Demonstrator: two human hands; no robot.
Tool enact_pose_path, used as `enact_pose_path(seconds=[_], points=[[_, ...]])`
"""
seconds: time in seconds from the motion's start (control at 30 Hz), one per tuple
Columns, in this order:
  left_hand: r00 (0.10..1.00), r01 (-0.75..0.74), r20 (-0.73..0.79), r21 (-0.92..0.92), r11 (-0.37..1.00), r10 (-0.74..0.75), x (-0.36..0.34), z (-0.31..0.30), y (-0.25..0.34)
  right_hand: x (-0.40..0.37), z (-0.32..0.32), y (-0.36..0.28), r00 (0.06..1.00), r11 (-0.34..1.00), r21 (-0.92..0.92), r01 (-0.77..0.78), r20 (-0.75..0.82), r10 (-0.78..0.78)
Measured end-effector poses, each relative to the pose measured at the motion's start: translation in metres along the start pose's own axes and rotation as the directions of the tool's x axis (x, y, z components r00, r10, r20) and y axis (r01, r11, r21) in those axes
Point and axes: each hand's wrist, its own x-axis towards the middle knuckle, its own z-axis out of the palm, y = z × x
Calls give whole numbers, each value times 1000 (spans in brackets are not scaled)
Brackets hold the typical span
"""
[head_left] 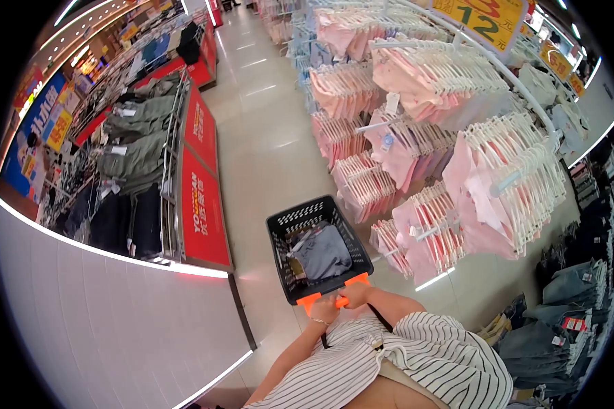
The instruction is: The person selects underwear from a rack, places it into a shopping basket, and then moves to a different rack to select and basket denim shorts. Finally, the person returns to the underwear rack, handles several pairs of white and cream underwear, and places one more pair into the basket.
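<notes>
While the left hand [324, 310] and the right hand [356, 294] are gripping the orange handle [342, 301] side by side, both closed around it, the black basket [278, 256] is occupying the centre of the frame, just ahead of the body. Inside, a grey-blue garment [326, 252] is lying loosely bunched over darker contents too obscured to identify. At least this much is already sitting in the basket; neither hand is touching any displayed goods. Pink garments [481, 184] are hanging in dense rows on white hangers at right of centre, olive garments [140, 153] are lying at left, and denim garments [539, 347] are filling the lower right. As to writing, a yellow sign [481, 24] at the upper right is showing a large red "3" above a green "12" with the character "元". A red panel [201, 201] at left is bearing white Latin letters beginning "YOU", beside Chinese characters; smaller yellow signs and garment tags are appearing too small or blurred to read reliably
</notes>
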Motion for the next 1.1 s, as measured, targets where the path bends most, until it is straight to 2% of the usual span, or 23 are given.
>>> enact_pose_path(seconds=[0.1,0.3,0.4,0.5,0.6,0.77,0.87,1.03,1.1], points=[[997,65,-37,-41,997,-67,15,10,5,3,-19,11,999,998,-39,41,23,-40],[987,163,-8,-30,986,-163,40,8,9,23,-50,31,988,993,-91,78,141,-64],[980,183,-65,-48,982,-186,56,8,-1,38,-62,41,986,989,-81,128,116,-118],[972,228,-55,-29,973,-229,74,-29,9,50,-83,41,982,979,-119,168,111,-155],[964,255,-87,31,966,-252,92,-34,-4,67,-99,45,980,977,-93,193,57,-189],[963,220,-191,140,965,-192,124,-37,-43,101,-116,53,971,972,-82,219,-83,-225],[964,188,-222,191,963,-145,141,-48,-61,124,-130,52,984,985,-85,153,-83,-160],[975,173,-176,201,964,-138,165,-65,-100,152,-153,46,976,990,-42,136,-165,-141],[977,118,-198,197,973,-78,174,-72,-117,167,-156,44,965,988,-27,150,-212,-152]])
